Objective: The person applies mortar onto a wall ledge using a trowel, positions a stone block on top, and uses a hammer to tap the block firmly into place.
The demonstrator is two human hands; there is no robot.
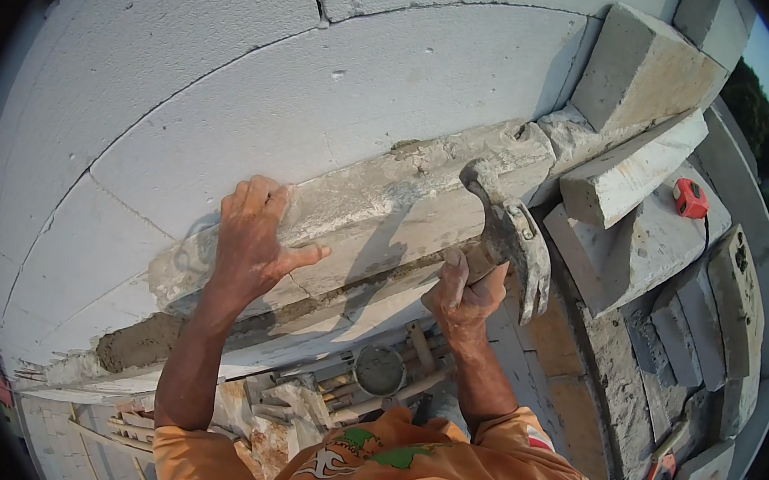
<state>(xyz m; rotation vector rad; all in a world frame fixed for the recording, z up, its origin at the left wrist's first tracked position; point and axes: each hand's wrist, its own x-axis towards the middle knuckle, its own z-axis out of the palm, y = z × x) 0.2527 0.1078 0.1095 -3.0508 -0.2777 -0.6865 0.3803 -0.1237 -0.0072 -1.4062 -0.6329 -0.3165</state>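
My left hand point(254, 233) rests on a long, rough, mortar-stained block point(371, 195) against the white block wall point(443, 70), its thumb spread out along the block's face. My right hand point(464, 297) grips the handle of a hammer point(517, 237), whose metal head is raised near the block's right part. A band of wet grey mortar point(137, 342) shows below and left of the block.
Cut blocks point(631, 77) are stacked to the right, with a red tape measure point(689, 200) on one and more slabs point(737, 291) below it. A bucket of grey mortar point(379, 370) and bamboo poles point(118, 432) lie lower down. Trees point(749, 126) show beyond the right edge.
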